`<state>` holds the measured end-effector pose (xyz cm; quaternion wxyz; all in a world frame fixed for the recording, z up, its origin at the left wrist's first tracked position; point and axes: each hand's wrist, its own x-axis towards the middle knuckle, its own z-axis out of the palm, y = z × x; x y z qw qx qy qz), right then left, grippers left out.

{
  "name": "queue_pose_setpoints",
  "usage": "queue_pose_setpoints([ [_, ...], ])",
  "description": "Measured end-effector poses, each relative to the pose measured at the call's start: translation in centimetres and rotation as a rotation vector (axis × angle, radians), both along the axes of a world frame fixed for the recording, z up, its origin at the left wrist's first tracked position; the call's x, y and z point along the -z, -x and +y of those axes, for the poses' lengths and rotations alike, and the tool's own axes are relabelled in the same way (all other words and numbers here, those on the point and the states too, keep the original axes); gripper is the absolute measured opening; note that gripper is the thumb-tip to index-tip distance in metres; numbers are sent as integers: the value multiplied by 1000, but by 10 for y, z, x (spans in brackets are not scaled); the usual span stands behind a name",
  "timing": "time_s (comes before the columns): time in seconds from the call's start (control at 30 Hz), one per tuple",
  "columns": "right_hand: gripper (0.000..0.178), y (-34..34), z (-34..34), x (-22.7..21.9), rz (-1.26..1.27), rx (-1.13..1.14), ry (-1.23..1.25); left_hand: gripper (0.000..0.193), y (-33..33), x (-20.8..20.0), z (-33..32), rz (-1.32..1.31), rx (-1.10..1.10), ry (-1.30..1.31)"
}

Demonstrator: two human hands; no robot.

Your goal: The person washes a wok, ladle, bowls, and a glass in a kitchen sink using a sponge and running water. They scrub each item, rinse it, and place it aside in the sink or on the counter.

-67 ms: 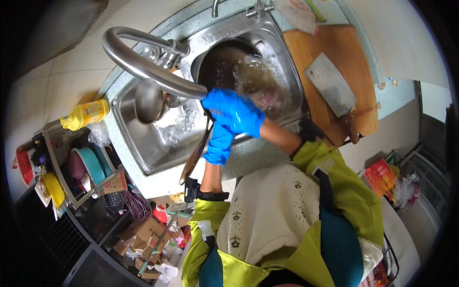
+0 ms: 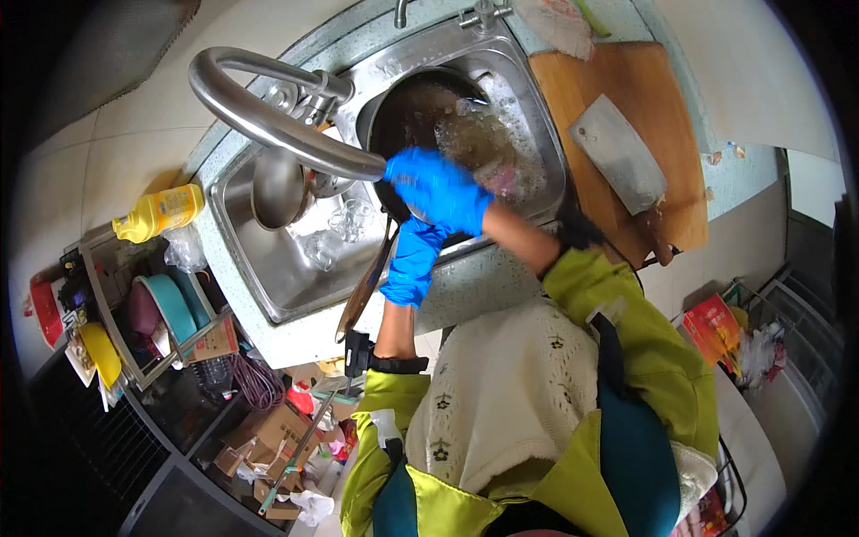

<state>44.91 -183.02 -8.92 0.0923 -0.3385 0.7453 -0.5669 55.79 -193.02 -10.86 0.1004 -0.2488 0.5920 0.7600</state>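
Observation:
Both my hands wear blue gloves and meet just under the tip of the curved steel faucet (image 2: pixel 277 125). My right hand (image 2: pixel 438 190), blurred by motion, lies over my left hand (image 2: pixel 414 261) at the near rim of a dark pan (image 2: pixel 394 121). My left fingers are hidden beneath the right hand, so what they grip does not show. The pan sits in the right basin (image 2: pixel 550 170) with murky, foamy water and a pinkish thing in it. A brown handle (image 2: pixel 365 294) slants down over the counter's front edge beside my left forearm.
In the left basin (image 2: pixel 268 286) are a metal pot (image 2: pixel 279 190) and clear plastic. A cleaver (image 2: pixel 619 154) lies on the wooden cutting board (image 2: pixel 658 89) to the right. A yellow bottle (image 2: pixel 161 213) stands at the left, above a rack with bowls (image 2: pixel 163 309). Cardboard boxes (image 2: pixel 273 438) clutter the floor.
My right hand has shifted slightly up and left over the left hand. The left hand stays nearly in place.

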Motion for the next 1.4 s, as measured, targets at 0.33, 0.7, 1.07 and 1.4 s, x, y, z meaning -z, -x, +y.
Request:
queue_pose_setpoints([
  [0.33,37,-16,5,6,-326,241,266,36,1,-10,-14,169,125,316],
  [0.7,36,-38,7,18,382,129,-19,44,15,-45,1,-158,-351,-413],
  [1.07,32,-38,-1,-5,-113,265,112,58,14,-40,-1,-203,-346,-258],
  [1.4,25,-34,-6,-1,-412,246,396,54,12,-50,0,-251,-375,-206],
])
